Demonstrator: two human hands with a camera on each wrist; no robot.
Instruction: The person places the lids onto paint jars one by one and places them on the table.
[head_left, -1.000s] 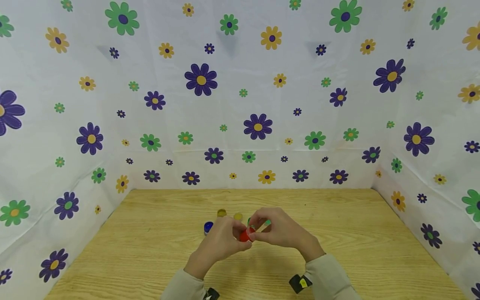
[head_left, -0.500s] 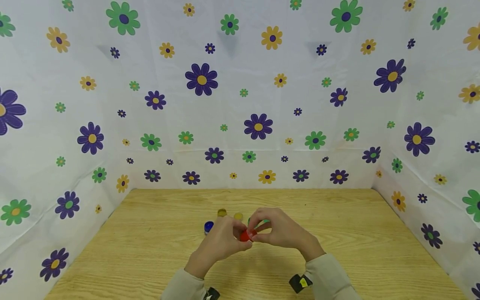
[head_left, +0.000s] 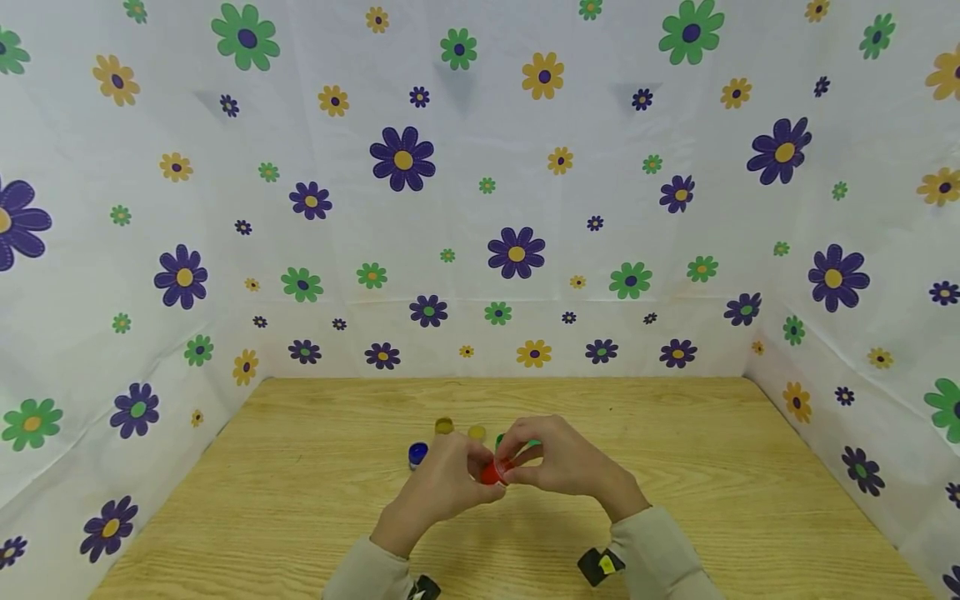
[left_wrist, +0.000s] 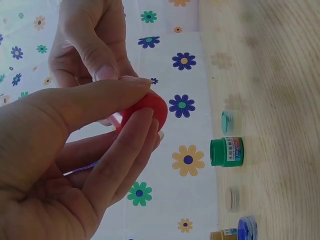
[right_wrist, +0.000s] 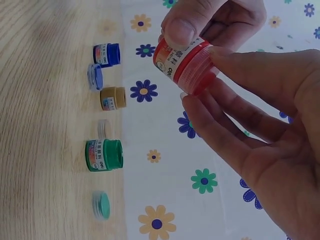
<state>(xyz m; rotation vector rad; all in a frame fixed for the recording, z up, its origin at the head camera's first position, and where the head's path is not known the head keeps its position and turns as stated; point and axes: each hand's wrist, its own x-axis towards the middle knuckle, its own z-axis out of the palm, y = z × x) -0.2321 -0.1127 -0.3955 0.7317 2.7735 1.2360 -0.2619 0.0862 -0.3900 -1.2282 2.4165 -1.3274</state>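
Observation:
Above the wooden table, a small red paint jar (right_wrist: 172, 60) with a printed label is held tilted between both hands. My left hand (head_left: 438, 482) grips the jar's body between thumb and fingers. On its other end, my right hand (head_left: 562, 458) pinches the ribbed, see-through red lid (right_wrist: 196, 74) with thumb and fingertips. The lid sits on the jar's mouth. In the left wrist view, the jar's red base (left_wrist: 159, 111) shows past the left fingers. Part of the jar is hidden behind the fingers in the head view.
Behind the hands stand a blue paint jar (right_wrist: 112, 55), an ochre jar (right_wrist: 114, 98) and a green jar (right_wrist: 104, 156), all lidless. Near them lie a blue lid (right_wrist: 96, 77), a pale lid (right_wrist: 103, 128) and a green lid (right_wrist: 101, 206). Flowered cloth (head_left: 480, 200) walls surround the table (head_left: 337, 467).
The right fingertips have shifted slightly on the red lid. Both hands and the jar otherwise stay in the same place.

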